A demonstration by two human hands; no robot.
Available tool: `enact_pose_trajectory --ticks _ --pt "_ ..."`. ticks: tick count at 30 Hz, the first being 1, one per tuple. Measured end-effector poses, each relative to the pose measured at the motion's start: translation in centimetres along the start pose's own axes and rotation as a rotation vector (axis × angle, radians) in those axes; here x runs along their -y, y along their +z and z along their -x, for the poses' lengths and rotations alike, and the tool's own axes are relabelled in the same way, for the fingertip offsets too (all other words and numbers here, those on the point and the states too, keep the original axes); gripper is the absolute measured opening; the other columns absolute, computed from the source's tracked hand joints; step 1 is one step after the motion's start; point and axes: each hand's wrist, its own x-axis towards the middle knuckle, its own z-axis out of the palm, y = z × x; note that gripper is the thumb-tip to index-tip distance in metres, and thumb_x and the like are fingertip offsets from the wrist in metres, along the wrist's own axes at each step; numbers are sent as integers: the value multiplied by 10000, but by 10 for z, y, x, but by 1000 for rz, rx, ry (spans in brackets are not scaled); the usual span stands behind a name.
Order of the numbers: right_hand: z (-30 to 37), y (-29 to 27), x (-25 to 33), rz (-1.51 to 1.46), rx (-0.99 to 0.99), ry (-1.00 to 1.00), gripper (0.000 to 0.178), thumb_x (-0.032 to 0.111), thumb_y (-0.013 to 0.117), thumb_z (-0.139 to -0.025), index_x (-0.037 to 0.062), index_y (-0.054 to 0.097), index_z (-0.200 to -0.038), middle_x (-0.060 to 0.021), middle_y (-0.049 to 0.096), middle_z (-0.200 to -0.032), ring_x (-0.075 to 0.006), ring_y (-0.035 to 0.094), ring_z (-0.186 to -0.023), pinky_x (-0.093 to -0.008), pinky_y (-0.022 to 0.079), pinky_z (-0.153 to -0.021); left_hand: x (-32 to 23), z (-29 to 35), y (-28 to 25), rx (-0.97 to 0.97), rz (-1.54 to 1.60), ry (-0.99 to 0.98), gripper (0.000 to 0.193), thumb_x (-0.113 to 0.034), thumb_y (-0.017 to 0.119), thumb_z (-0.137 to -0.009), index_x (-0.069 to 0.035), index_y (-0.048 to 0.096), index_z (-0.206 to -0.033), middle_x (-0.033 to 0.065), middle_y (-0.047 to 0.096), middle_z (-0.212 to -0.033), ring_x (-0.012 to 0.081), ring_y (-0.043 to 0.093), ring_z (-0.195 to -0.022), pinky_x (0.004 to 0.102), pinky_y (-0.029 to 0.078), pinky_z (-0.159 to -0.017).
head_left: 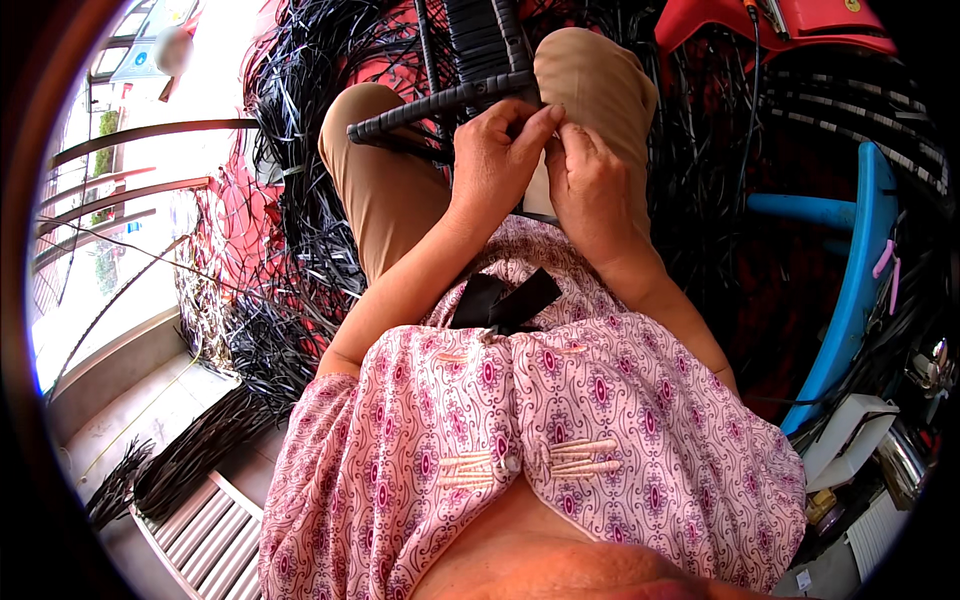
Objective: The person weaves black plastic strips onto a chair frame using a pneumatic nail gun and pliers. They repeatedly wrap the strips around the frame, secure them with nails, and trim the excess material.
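Observation:
My left hand [495,150] and my right hand [592,185] meet fingertip to fingertip above my right thigh. Both have their fingers pinched together; whatever is between them is too small or hidden to make out. Just beyond the left knuckles, a dark frame [425,110] wrapped in black strip rests across my lap, between the knees. Its bars are wound closely, and a panel of black strips [475,40] fills the part farther away. The left hand is nearest the frame's near bar and hides part of its corner.
Tangled black strips [310,190] are heaped on red sheeting [240,235] at left. A tied strip bundle [205,460] lies by a white slatted rack [215,535]. A red plastic seat [830,30] stands far right, a blue plastic stool [860,270] below it. Metal railings [130,190] border the left.

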Motion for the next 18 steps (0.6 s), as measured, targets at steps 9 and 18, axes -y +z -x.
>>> enact_pose_trajectory --ticks 9,18 --pt "-29 -19 -8 -68 -3 15 207 127 587 -1002 -3 720 -1094 -174 694 -1024 -336 693 -877 -387 546 -759 2 -1 -3 -28 -250 93 221 -213 704 -954 -8 750 -887 97 671 -667 141 650 -607 313 494 -590" --pt "-82 0 -38 -729 318 411 263 231 653 -988 -5 742 -916 -18 659 -737 -89 613 -684 -246 495 -631 -8 -3 -6 -64 -498 280 200 -259 681 -960 -76 727 -894 124 711 -791 314 701 -711 407 515 -622"
